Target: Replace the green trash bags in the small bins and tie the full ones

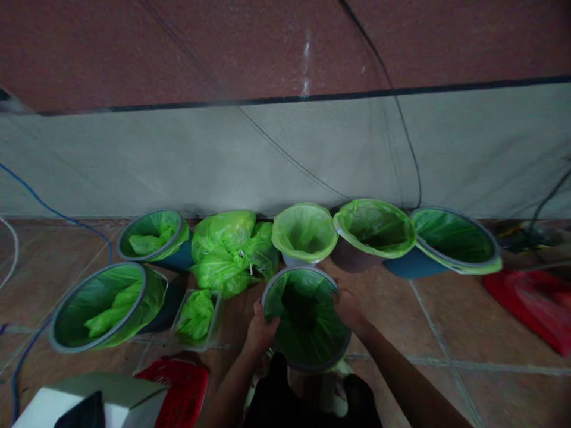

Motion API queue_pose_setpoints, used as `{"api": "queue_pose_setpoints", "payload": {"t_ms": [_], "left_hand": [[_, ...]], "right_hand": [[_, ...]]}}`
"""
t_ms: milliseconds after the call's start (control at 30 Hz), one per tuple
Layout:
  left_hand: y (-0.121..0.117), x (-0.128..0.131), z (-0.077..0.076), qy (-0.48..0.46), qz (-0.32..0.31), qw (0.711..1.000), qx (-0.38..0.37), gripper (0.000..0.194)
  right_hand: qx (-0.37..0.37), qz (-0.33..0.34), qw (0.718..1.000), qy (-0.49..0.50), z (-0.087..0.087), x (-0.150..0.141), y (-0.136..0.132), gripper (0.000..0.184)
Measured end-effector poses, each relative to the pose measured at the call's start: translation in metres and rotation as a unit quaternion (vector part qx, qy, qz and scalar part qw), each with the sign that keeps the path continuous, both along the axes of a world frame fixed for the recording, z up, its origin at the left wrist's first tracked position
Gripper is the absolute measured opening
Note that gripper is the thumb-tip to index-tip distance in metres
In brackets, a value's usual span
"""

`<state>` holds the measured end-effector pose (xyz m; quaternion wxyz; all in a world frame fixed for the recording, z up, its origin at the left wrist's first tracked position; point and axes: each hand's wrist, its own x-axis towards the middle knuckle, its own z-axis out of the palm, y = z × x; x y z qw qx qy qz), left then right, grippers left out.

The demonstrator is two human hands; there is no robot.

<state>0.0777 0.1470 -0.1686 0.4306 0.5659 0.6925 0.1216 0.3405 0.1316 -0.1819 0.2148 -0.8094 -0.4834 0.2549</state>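
A round trash bin with a grey rim and a green bag lining it stands in front of me, between my legs. My left hand is closed on the left side of its rim, thumb over the top edge. On the opposite side, my right hand grips the rim and the liner edge; its fingertips are partly hidden. The inside of the bin looks dark. Just behind it stands a white bin lined in light green, with another green-lined bin to its right.
A blue bin stands at right, near a red bag. Knotted green bags, a clear tub and two lined bins are at left. A white box lies front left. Cables hang along the wall.
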Motion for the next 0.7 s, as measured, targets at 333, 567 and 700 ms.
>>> {"api": "queue_pose_setpoints", "payload": {"t_ms": [333, 567, 700], "left_hand": [[0.065, 0.009, 0.018, -0.029, -0.008, 0.997, 0.078, 0.068], [0.017, 0.009, 0.003, 0.0, -0.051, 0.998, 0.02, 0.058], [0.0, 0.022, -0.002, 0.033, -0.035, 0.999, -0.021, 0.045]], "right_hand": [[-0.099, -0.162, 0.979, 0.076, -0.018, -0.036, -0.082, 0.054], [-0.06, -0.197, 0.975, 0.086, -0.018, -0.017, -0.103, 0.085], [0.025, -0.174, 0.984, 0.015, -0.013, -0.008, -0.069, 0.069]]}}
